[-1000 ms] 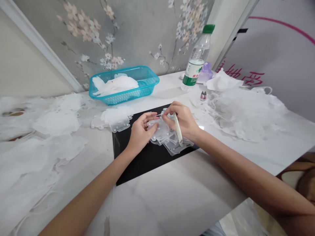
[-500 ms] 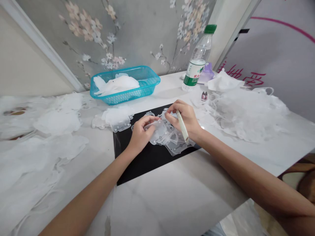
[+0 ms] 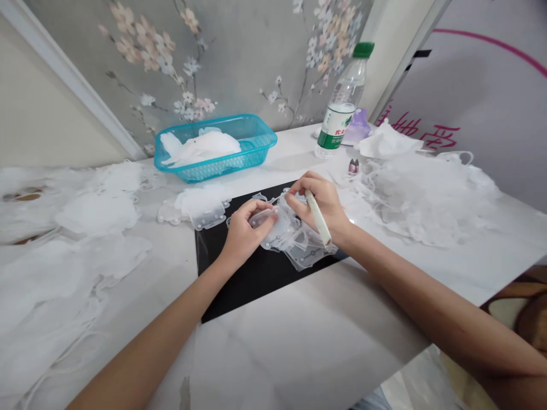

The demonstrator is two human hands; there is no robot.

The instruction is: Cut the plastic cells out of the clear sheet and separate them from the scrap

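Two hands work at the clear studded plastic sheets (image 3: pixel 290 239) on the black mat (image 3: pixel 239 285). I read the left hand (image 3: pixel 243 230) as cupped, holding the top sheet, and the right hand (image 3: pixel 318 205) as pinching narrowly at its far edge, a pale stick (image 3: pixel 318 219) gripped against the palm. The green bottle label (image 3: pixel 337 128) reads 农夫; the pink wall lettering (image 3: pixel 421 131) I cannot read.

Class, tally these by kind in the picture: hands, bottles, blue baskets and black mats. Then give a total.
Left hand and right hand: 2
Bottle: 1
Blue basket: 1
Black mat: 1
Total: 5
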